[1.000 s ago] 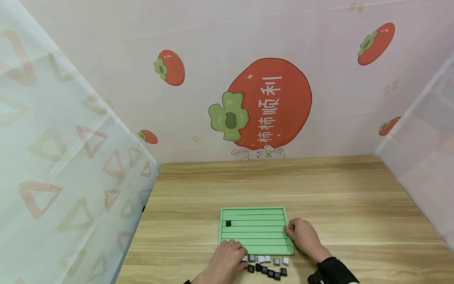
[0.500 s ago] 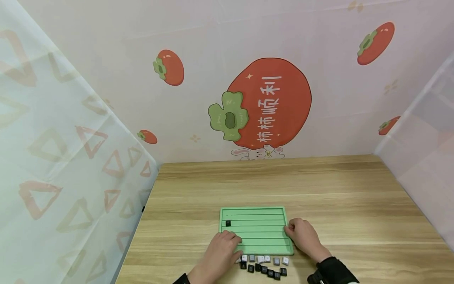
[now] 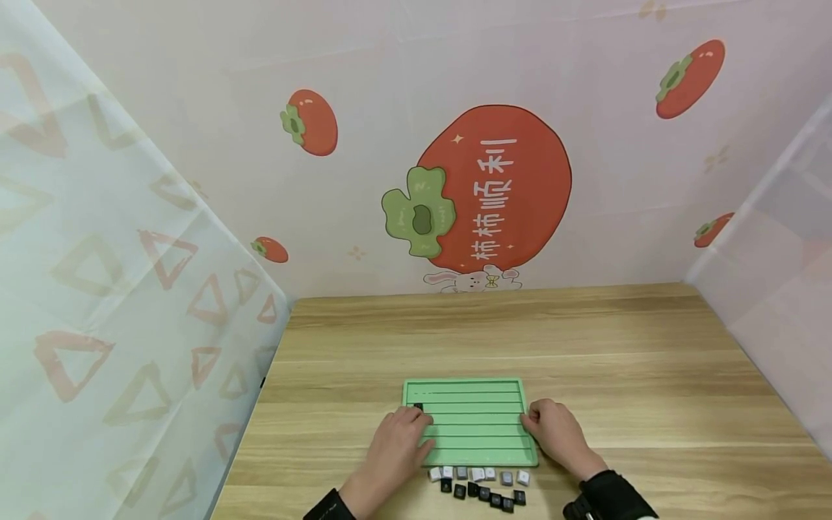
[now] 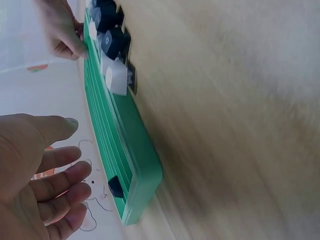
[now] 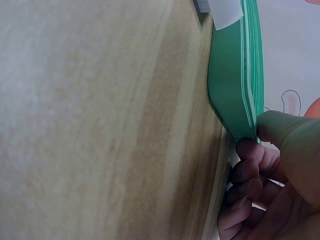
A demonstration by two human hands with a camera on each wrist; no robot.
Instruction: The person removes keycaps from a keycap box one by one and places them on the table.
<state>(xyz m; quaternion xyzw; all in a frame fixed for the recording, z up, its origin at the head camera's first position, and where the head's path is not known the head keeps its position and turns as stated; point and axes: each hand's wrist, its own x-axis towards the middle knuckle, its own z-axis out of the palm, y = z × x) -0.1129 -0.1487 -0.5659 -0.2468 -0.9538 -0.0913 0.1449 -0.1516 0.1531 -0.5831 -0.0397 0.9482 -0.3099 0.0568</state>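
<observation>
A green ridged tray (image 3: pixel 481 430) lies on the wooden table, with one black keycap (image 4: pixel 115 187) near its left side. Above the tray's left part hovers my left hand (image 3: pixel 393 446), partly covering that keycap in the head view. Its thumb and fingers (image 4: pixel 76 171) are loosely spread, and nothing lies between them in the left wrist view. My right hand (image 3: pixel 557 435) pinches the tray's right edge, its thumb (image 5: pixel 274 126) on the rim and the index finger against the side. Below the tray's near edge sit a row of white and grey keycaps (image 3: pixel 477 474) and several black keycaps (image 3: pixel 484 495).
The wooden table (image 3: pixel 650 375) runs back to a pale wall cloth (image 3: pixel 624 180) printed with persimmons. Another cloth (image 3: pixel 130 303) with triangle shapes hangs along the left side, and a pale one (image 3: pixel 780 289) on the right.
My left hand has moved up and left from the keycaps to over the tray's left side, uncovering the leftmost white and black keycaps. The right hand stays on the tray edge.
</observation>
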